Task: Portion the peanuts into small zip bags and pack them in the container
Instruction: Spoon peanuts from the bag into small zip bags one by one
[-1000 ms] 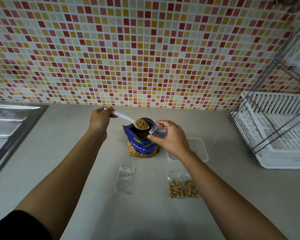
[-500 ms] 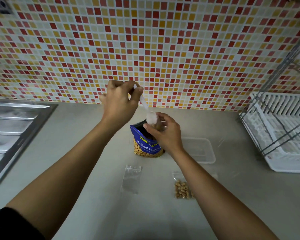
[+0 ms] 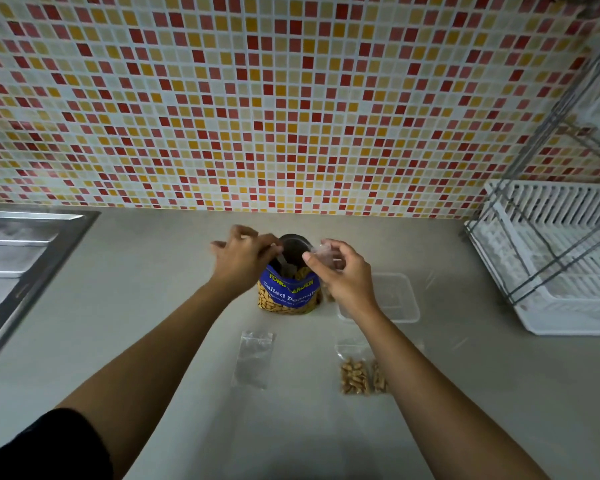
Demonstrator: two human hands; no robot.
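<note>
A blue bag of salted peanuts (image 3: 286,294) stands open on the grey counter. My left hand (image 3: 242,259) holds a white plastic spoon (image 3: 282,260) whose bowl dips down into the bag's mouth. My right hand (image 3: 342,273) pinches a small clear zip bag (image 3: 323,252) beside the bag's right edge; some peanuts show in it below my hand. An empty zip bag (image 3: 254,358) lies flat nearer me. Two filled zip bags of peanuts (image 3: 355,374) lie to its right, partly under my right forearm. A clear plastic container (image 3: 397,299) sits right of the peanut bag.
A steel sink drainboard (image 3: 18,258) lies at the left edge of the counter. A white dish rack with a metal frame (image 3: 555,268) stands at the right. The tiled wall rises directly behind the peanut bag.
My left hand has come down from above the zip bag, and the spoon now dips into the peanut bag. My right hand has kept the small zip bag beside the bag's mouth.
</note>
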